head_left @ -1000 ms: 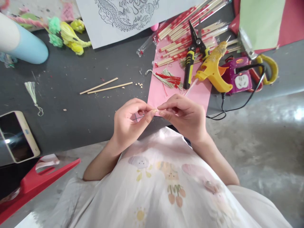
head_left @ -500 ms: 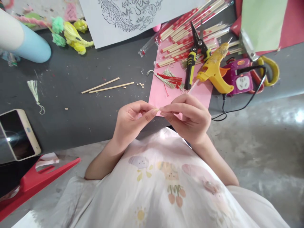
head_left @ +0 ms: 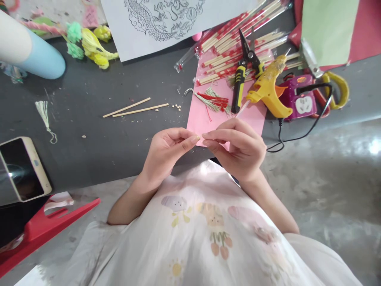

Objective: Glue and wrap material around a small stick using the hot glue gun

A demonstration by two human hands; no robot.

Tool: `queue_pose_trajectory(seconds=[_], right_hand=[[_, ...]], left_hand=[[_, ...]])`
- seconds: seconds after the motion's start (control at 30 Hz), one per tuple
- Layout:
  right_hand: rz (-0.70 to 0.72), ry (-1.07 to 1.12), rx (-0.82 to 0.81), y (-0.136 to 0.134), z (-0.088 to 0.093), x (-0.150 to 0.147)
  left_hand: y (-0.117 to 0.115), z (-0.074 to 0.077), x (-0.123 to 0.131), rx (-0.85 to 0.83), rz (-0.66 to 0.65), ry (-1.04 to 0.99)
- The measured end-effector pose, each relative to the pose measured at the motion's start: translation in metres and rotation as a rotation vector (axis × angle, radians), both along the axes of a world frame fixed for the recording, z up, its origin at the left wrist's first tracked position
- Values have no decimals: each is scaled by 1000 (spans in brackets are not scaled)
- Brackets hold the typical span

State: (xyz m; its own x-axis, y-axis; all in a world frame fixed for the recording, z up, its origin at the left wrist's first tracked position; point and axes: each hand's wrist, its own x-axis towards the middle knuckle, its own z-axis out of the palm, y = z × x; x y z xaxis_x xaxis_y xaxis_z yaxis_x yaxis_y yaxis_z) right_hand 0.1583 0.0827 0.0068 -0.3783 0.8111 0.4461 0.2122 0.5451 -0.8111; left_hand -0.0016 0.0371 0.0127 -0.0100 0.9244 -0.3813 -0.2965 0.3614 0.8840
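My left hand [head_left: 166, 153] and my right hand [head_left: 238, 147] meet fingertip to fingertip over the near edge of the dark table [head_left: 98, 131]. Both are pinched closed on a tiny pale piece between them, too small to name. Just beyond them lies a pink paper sheet [head_left: 208, 117] with a red and green tassel [head_left: 212, 101] on it. A thin stick runs from my right hand up toward the yellow glue gun [head_left: 268, 89].
Black-and-yellow pliers [head_left: 239, 79], a pile of bamboo sticks [head_left: 235, 43], a purple socket [head_left: 300, 101], two loose sticks [head_left: 135, 109], a dragon drawing [head_left: 166, 20], a phone [head_left: 22, 169], a pale tassel [head_left: 44, 115] and yellow-green ornaments [head_left: 89, 45] lie on the table. A red object [head_left: 50, 228] sits lower left.
Both hands stay pinched together and have drifted slightly right and down in view. Nothing on the table has moved.
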Motion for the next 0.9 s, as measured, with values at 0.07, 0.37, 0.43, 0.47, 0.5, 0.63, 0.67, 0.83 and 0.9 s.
queue_pose_trajectory(seconds=[0.07, 0.37, 0.43, 0.47, 0.5, 0.63, 0.67, 0.83, 0.9], right_hand=[[4, -9, 3, 0, 0, 0], [-7, -7, -72, -2, 2, 2], [5, -1, -100, -2, 3, 3], [16, 9, -111, -2, 3, 4], [30, 20, -125, -2, 4, 4], [69, 63, -193, -2, 8, 4], [73, 71, -196, -2, 9, 4], [98, 111, -167, -5, 11, 3], [112, 126, -165, -6, 12, 2]], left_hand=[[0, -1, 0, -6, -2, -22], [-1, -3, 1, 53, -15, 82], [-2, -6, 1, 163, 21, 202], [-3, -7, 2, 237, 49, 272], [-4, -9, 2, 322, 80, 343], [-4, -14, -1, 634, 141, 600], [-4, -15, -2, 684, 137, 650], [-2, -16, -7, 859, 123, 766], [-1, -17, -8, 921, 134, 776]])
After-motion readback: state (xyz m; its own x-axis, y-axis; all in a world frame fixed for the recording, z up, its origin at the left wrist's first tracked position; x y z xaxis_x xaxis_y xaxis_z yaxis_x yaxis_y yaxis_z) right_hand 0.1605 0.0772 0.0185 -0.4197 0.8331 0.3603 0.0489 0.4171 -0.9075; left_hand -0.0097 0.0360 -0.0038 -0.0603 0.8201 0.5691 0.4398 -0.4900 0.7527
